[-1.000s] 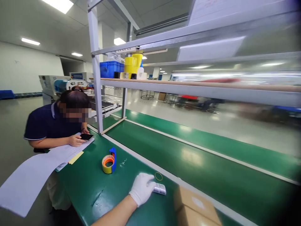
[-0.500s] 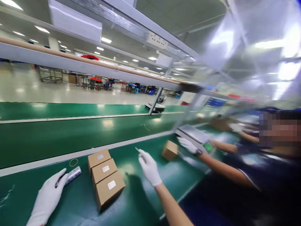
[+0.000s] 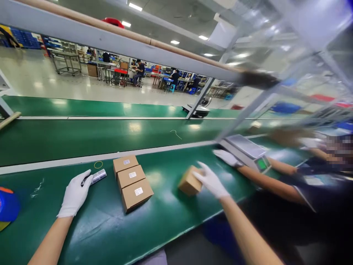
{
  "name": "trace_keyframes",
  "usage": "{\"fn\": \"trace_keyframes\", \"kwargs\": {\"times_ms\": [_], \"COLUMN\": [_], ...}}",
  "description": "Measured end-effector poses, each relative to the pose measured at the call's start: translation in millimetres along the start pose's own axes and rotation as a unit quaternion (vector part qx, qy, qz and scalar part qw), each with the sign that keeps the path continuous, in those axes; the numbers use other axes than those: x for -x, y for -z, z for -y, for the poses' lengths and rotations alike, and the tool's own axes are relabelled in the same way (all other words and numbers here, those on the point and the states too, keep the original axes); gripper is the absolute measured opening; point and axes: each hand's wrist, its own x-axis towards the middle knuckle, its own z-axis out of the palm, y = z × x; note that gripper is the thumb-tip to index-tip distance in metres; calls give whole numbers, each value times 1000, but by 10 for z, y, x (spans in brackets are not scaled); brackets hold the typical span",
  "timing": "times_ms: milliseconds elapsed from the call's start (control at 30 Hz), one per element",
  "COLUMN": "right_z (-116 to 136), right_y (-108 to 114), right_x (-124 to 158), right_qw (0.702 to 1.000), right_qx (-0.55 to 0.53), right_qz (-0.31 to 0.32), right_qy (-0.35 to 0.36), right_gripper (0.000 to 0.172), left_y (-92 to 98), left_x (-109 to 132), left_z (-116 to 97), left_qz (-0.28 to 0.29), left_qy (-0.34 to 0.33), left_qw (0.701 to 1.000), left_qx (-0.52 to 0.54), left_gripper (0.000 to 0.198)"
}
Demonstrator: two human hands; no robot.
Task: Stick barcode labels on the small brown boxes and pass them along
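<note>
box: small brown cardboard box [image 3: 189, 182], tilted up on one edge on the green table [image 3: 171, 206], right of centre, near the front edge.
right hand: white-gloved right hand [image 3: 211, 180] lies on the box's right side, fingers curled over its top corner; gripping it.
left hand: white-gloved left hand [image 3: 75, 193] rests flat on the table, well apart from the box, on the far side of the stacked boxes; fingers loosely spread, fingertips touching a small silver tube [image 3: 97, 176]. Not closed round it.
tube: lies flat, pointing up-right, just beside the row of boxes.
row of boxes: three brown labelled boxes [image 3: 131, 182] lying touching in a line, between the two hands; white sticker on each top.
rubber band: yellow ring [image 3: 98, 164] flat on the table just behind the tube, near the white strip.
co-worker: another person's gloved hand [image 3: 227, 157] just behind the right hand, near a scale [image 3: 248, 149] with a green display; whether it holds anything is too blurred to tell.
tape: blue-and-orange roll [image 3: 7, 206] at the left edge, partly cut off.
belt: darker green conveyor [image 3: 82, 138] behind the white strip.
</note>
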Motion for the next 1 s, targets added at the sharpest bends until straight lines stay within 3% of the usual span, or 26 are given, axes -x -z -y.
{"fn": "trace_keyframes", "kwargs": {"times_ms": [67, 167, 233, 300, 433, 567, 633, 700, 733, 867, 1000], "right_z": [37, 226, 433, 653, 953, 1060, 1111, 1198, 1257, 1509, 1615], "right_y": [-225, -587, -787, -931, -1099, -1144, -1064, -904, -806, -508, -530], "right_x": [535, 1330, 1679, 1826, 1761, 1661, 1608, 1525, 1473, 1277, 1216], "right_qw": [998, 993, 991, 990, 987, 987, 989, 985, 981, 944, 910], "right_qx": [-9, -33, -49, -53, -49, -36, -35, -45, -51, -49, -37], "right_qz": [65, 113, 123, 132, 152, 153, 131, 125, 146, 317, 410], "right_qy": [-1, 10, 13, 9, 6, 22, 62, 109, 119, 73, 39], "right_gripper": [64, 67, 66, 65, 64, 65, 51, 26, 17, 22, 18], "left_y": [0, 4, 6, 6, 8, 12, 14, 19, 22, 36, 46], "left_x": [7, 18, 22, 23, 26, 35, 38, 37, 34, 15, 5], "left_z": [-3, -14, -24, -28, -17, -18, -26, -34, -37, -38, -47], "left_qz": [-6, -16, -25, -34, -37, -35, -33, -31, -30, -22, -29], "left_qy": [-5, -13, -13, -9, -9, -9, -8, -9, -9, -12, -19], "left_qw": [1000, 1000, 1000, 999, 999, 999, 999, 999, 999, 999, 999], "left_qx": [-4, -6, -2, -1, -5, 0, -2, -8, -12, -28, -40], "left_gripper": [60, 57, 54, 52, 49, 49, 49, 49, 50, 49, 48]}}
